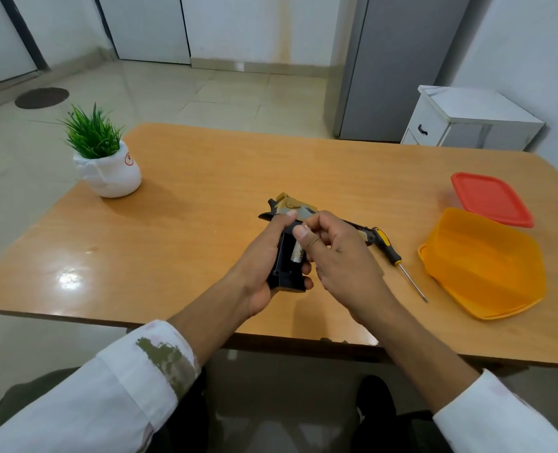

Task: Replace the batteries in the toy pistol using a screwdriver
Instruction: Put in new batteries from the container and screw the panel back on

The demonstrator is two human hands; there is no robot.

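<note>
— Two hands on it?
— Yes. Left hand [264, 256] grips toy pistol [287, 277] above worktop [205, 178]; right hand [339, 253], just beside, pinches battery [297, 255], its long axis along the open grip. Screwdriver [389, 247] lies right, untouched.

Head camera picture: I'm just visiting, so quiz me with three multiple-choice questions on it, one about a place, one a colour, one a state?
1. Where does the screwdriver lie?
A) on the table, between the toy pistol and the orange container
B) inside the container
C) on a shelf

2. What colour is the loose lid?
A) blue
B) red
C) green

3. How is the pistol's battery compartment?
A) screwed shut
B) taped over
C) open, a battery showing

Answers: 1 A, it rests on bare wood beside the container; 2 B, it is red; 3 C, the left hand holds the uncovered grip with the battery inside.
</note>
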